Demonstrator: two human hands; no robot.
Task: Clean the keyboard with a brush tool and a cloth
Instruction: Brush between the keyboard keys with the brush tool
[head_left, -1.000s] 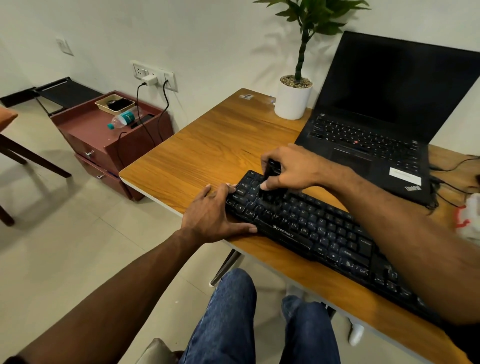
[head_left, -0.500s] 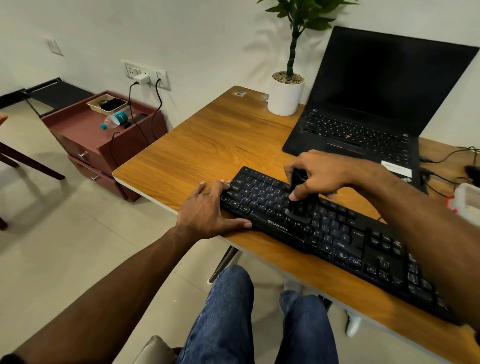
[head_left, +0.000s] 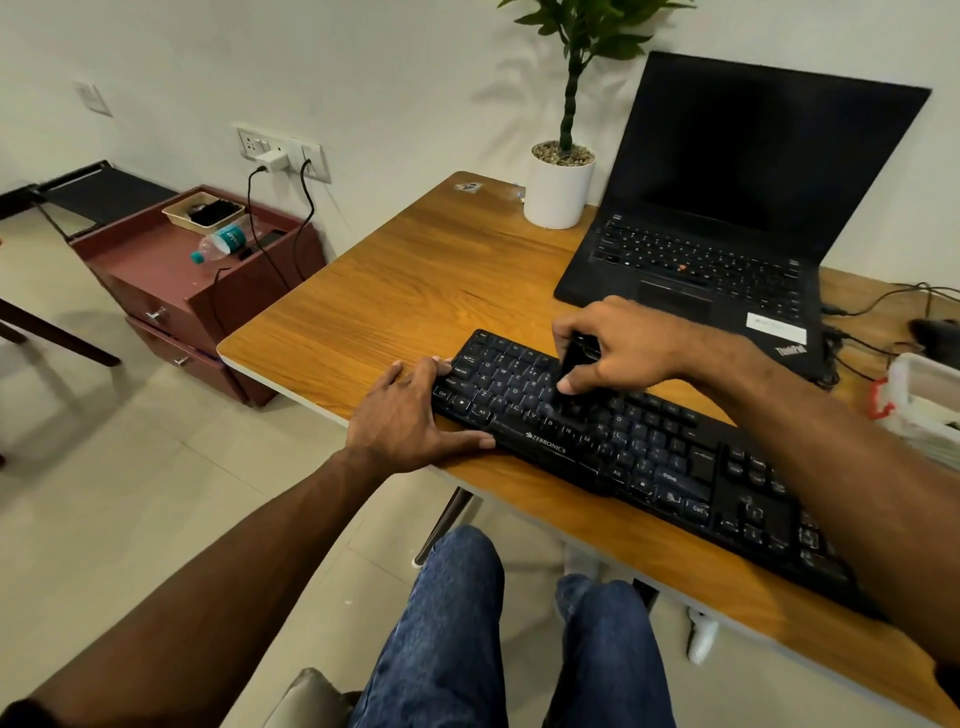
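A person seated at a wooden desk (head_left: 395, 291) looks down at a black keyboard (head_left: 649, 452) lying along the desk's near edge, at a slant. The left hand (head_left: 410, 415) lies at the keyboard's left end — fingers straight against its side, thumb stretched along the front edge. The right hand (head_left: 618, 348) hovers over the left half of the keys, its fingers and thumb curled round a small black brush tool (head_left: 574, 364) whose lower end meets the keys. Behind the keyboard stands an open black laptop (head_left: 727, 208) with a dark screen, and beside it a white pot with a green plant (head_left: 561, 182). Left of the desk, on the floor, sits a dark red drawer cabinet (head_left: 171, 275) — a plastic bottle (head_left: 221, 241) lies on top.
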